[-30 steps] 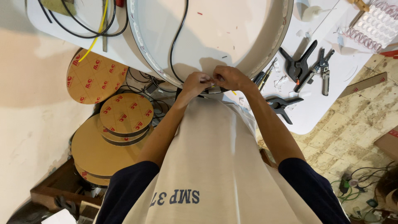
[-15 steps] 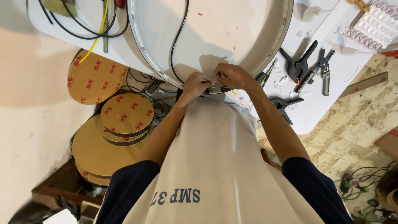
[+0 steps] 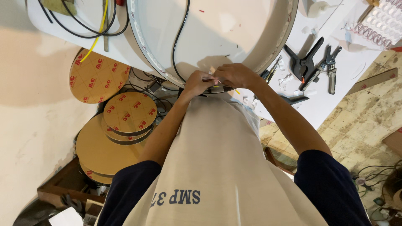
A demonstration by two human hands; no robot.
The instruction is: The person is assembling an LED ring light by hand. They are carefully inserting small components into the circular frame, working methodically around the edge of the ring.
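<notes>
Barely moved since before: left hand and right hand stayed pinched on thin red and yellow wires between fingertips, at big round white sign case rim.

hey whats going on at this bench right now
A person leans over a white worktable, both hands at the near rim of a large round white shallow housing. The left hand and right hand pinch thin wires at the rim. A black cable runs across the housing. Black spring clamps lie to the right, round brown paper-backed discs below left.
</notes>
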